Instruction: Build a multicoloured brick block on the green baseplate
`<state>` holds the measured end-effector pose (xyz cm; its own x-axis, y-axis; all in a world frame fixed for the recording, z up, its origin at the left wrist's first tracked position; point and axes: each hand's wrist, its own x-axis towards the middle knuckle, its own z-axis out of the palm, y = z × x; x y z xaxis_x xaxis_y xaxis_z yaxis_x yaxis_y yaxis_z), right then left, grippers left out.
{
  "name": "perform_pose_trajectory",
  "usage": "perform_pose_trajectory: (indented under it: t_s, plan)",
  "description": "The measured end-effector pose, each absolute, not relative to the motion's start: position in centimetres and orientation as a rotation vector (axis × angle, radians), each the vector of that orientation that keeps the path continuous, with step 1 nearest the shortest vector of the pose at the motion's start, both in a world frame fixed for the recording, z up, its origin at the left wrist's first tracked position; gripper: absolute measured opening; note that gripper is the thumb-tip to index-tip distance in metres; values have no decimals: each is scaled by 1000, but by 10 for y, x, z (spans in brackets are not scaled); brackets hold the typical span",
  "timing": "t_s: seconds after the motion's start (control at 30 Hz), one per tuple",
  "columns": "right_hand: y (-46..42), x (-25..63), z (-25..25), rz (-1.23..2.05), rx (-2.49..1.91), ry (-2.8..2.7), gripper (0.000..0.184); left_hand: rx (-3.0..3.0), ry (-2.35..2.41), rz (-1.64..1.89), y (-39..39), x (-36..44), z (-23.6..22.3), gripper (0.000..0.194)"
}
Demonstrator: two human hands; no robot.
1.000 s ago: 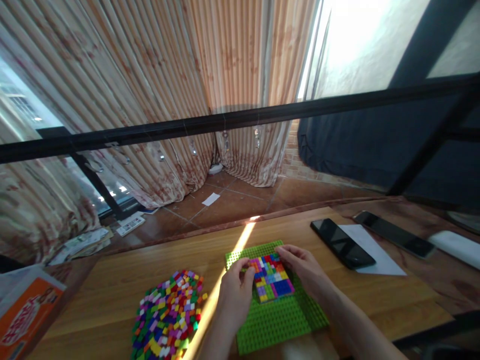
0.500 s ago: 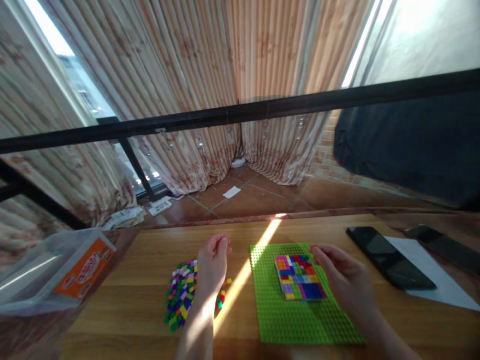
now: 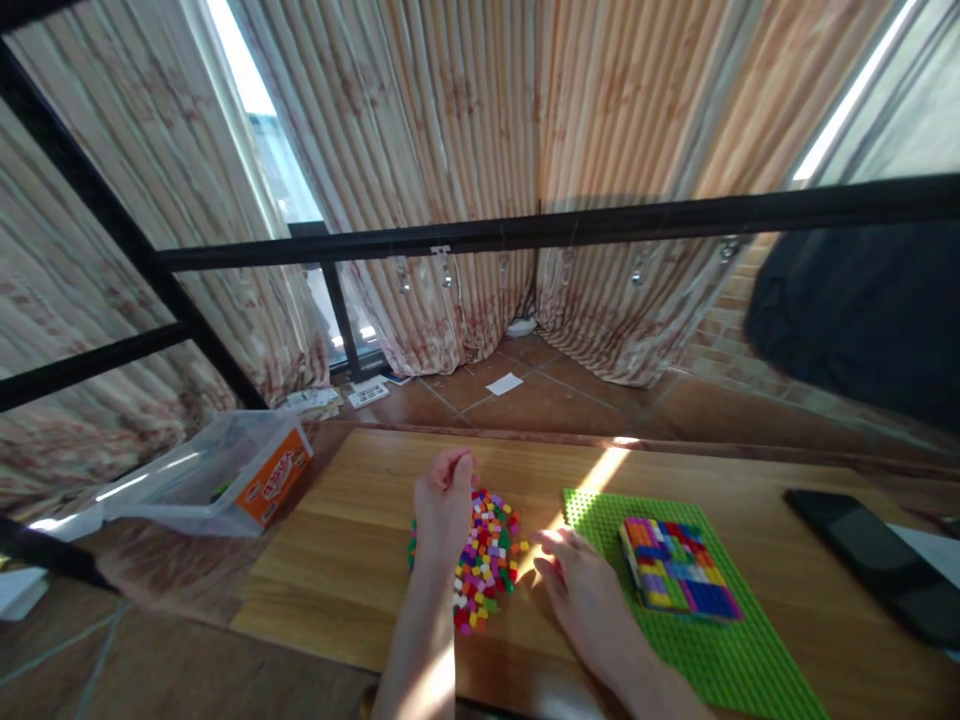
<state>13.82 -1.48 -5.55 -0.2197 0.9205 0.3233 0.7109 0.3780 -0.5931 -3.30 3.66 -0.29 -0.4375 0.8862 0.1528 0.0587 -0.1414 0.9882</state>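
My left hand (image 3: 442, 500) is closed above the left part of a heap of small coloured cubes (image 3: 487, 560), its thumb against the curled fingers. Whatever it may hold is hidden. Reaching in from the right, my right hand (image 3: 585, 585) has its thumb and fingers apart, with the fingertips just beside the heap's right edge. Part of this hand lies over the left side of a green studded baseplate (image 3: 675, 640). On that baseplate sits a square block of multicoloured pieces (image 3: 679, 565), to the right of my right hand.
A clear plastic box (image 3: 217, 480) with an orange label stands left of the wooden table (image 3: 315, 560). A black phone (image 3: 862, 560) lies at the right, near white paper (image 3: 934, 550). Behind the table run a black rail (image 3: 465, 242) and long curtains (image 3: 450, 120).
My right hand has moved left from the block's right side to the cube heap, its fingers spreading. My left hand stays closed by the heap. The view has turned left.
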Motion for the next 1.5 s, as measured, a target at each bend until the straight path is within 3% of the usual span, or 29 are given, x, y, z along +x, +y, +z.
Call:
perform_pose_trajectory:
  t_s: [0.27,0.43,0.7,0.9,1.1,1.5]
  plan:
    - [0,120,-61,289,-1477,-2208,25,1048,1475,1643,31,-45,4,27]
    - [-12,130,-48,374,-1505,-2184,25,1072,1443,1637,33,-43,1,29]
    - [-21,240,-10,612,-1526,-1652,24,1352,1466,1362,25,-1,-7,29]
    - [-2,310,-33,729,-1510,-1254,30,1489,1454,1154,14,47,-15,25]
    - [3,300,-44,784,-1486,-1234,28,1557,1450,986,13,78,-20,38]
    - [12,298,-44,630,-1621,-1416,19,1609,1372,884,13,100,-26,40]
